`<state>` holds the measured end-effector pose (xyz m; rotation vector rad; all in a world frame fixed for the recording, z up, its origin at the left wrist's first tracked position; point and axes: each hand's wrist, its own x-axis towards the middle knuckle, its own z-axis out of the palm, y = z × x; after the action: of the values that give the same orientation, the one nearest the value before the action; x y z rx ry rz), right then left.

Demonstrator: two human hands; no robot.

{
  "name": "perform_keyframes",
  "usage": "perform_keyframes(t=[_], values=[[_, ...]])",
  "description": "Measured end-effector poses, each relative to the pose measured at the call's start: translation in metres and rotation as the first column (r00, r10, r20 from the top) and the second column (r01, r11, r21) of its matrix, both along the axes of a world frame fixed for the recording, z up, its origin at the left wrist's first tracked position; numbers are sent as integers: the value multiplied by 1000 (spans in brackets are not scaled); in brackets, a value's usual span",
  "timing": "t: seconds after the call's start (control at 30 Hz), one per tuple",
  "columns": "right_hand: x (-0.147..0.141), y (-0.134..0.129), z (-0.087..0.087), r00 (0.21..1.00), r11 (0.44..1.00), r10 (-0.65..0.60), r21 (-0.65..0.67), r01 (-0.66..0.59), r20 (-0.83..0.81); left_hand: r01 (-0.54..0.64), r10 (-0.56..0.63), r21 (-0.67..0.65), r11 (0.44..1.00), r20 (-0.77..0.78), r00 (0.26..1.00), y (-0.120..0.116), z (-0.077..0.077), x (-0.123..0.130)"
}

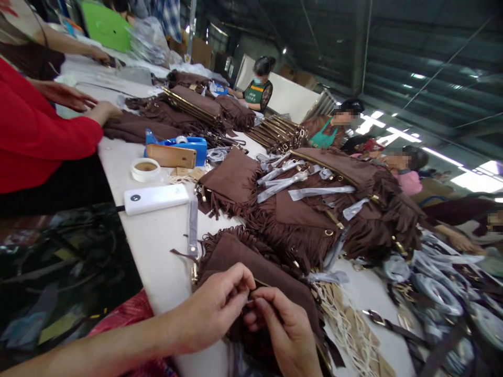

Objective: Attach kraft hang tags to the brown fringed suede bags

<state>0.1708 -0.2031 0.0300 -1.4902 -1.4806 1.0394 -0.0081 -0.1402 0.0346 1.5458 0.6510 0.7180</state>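
A brown fringed bag (236,254) lies at the near edge of the white table, below a pile of similar bags (298,214). Over its zipper edge, my left hand (223,298) and my right hand (281,319) meet with fingertips almost touching. Both hands are pinched closed around something small and dark, too small to make out. A strap in grey wrapping (192,228) lies just left of the bag. Part of the bag is hidden beneath my hands.
On the white table (157,262) are a white power strip (157,199), a tape roll (145,169), a phone (171,156) and a blue tape dispenser (200,149). Tags with strings (349,324) and wrapped straps (436,283) lie right. A person in red sleeves (47,131) works at left; several people sit beyond.
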Motion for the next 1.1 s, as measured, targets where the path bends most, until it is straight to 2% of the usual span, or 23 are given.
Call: perform_keyframes(t=[0.17,0.37,0.47,0.6,0.7,0.77,0.83,0.93,1.1], values=[[-2,0,-2,1000,1000,22,-7,-22,-19,-15,15,-4,1000,4,1000,-1,0,0],[0,0,-3,993,995,-10,-97,-1,-121,13,-10,-79,997,43,999,0,-4,0],[1,-1,-3,999,999,19,-50,-21,-51,13,-9,-98,995,44,999,1,-5,1],[0,0,1,990,997,41,61,-49,135,-27,35,-112,993,67,997,1,-6,3],[-2,1,4,981,993,31,106,-52,191,-42,48,-111,993,56,997,1,-6,4],[-2,1,5,980,992,12,120,-36,200,-51,52,-51,997,17,998,1,-5,4],[-2,1,5,977,991,-5,132,-23,215,-71,74,88,994,-31,997,1,-5,4],[0,0,1,972,988,-18,151,-18,235,-95,116,280,955,-57,992,2,-9,3],[2,-5,-12,987,989,-43,146,20,154,-99,127,357,929,-57,990,0,-15,3]])
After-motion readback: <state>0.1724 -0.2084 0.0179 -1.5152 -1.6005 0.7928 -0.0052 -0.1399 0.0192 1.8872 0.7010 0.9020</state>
